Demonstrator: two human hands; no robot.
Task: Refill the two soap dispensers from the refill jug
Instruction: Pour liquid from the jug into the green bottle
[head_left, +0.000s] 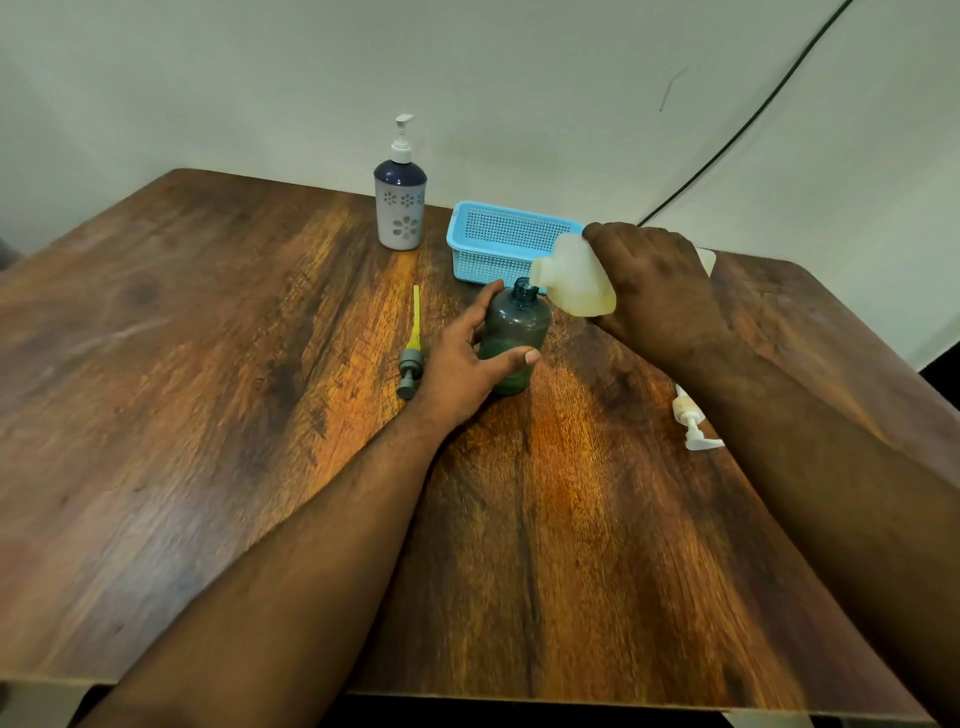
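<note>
Left grip (462, 358) clasps grey dispenser (514, 338) | right grip (657, 291) tips jug (574, 280) — spout seemingly over neck

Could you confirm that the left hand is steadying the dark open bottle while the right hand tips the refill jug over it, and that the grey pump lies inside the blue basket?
Not quite: the head view shows the grey pump lying on the table, left of the left hand, not in the blue basket. The rest stands.

Readable text: none anywhere in the frame.
White dispenser (400, 208), upper centre: flower cut-out pattern only, no lettering.
Blue basket (498, 244), right of it: a small mark on the left rim corner, too small to read.
</note>
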